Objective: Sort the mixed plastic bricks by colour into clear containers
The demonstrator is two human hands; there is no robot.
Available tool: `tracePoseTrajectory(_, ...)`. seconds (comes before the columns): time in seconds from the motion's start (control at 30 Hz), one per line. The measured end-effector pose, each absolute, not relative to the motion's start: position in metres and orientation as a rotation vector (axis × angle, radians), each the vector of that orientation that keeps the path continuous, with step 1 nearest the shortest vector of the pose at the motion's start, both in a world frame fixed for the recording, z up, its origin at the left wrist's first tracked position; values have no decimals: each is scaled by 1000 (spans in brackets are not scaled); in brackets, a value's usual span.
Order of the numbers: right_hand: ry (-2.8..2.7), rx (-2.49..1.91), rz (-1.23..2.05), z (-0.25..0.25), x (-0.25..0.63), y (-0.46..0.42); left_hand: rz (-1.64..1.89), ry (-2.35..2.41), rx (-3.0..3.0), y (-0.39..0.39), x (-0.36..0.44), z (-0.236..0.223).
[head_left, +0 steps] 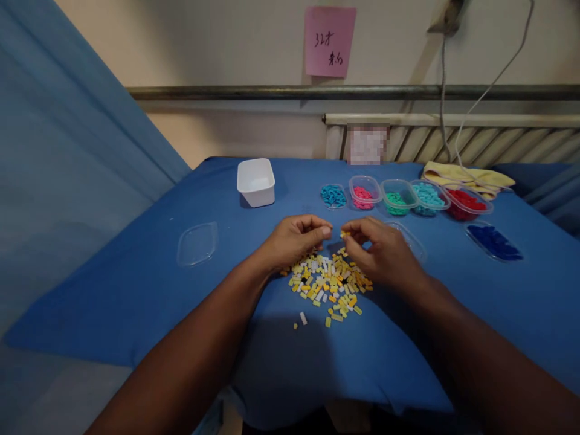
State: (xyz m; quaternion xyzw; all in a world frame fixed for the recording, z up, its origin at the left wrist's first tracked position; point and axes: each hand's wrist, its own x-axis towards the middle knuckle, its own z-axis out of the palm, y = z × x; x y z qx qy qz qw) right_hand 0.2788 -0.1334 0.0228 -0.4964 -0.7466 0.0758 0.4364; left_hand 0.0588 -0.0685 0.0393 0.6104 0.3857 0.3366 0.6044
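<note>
A loose pile of small toy bricks (324, 281), mostly yellow and white with a few dark ones, lies on the blue cloth. Over the pile's far right edge, my right hand (380, 248) pinches a small yellow brick (344, 234) between thumb and fingertips. My left hand (299, 240) is above the far left side of the pile, its fingers curled and thumb against them. Whatever it may hold is hidden. A white brick (303, 318) and a tiny yellow one lie apart, nearer to me.
A white plastic box (256, 184) stands at the back left. Several clear tubs hold sorted bricks, such as pink (364, 196) and red (466, 204). A lid (197, 244) lies left; dark blue bricks (493, 241) sit right. Behind are a yellow cloth (469, 176) and a radiator (426, 136).
</note>
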Motion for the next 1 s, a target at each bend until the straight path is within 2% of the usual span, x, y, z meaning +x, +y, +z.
tracePoseTrajectory(0.17, -1940, -1769, -13, 33, 334, -127, 996, 1212, 1600, -39, 20, 49)
tracePoseTrajectory(0.33, -2038, -2153, -22, 30, 363, -127, 616, 1304, 2034, -31, 1, 40)
tracePoseTrajectory(0.53, -2035, -2042, -92, 30, 347, -128, 377, 1198, 2410, -37, 10, 30)
tracePoseTrajectory(1.0, -2206, -1729, 38, 26, 310, -130, 107, 1296, 2595, -48, 17, 47)
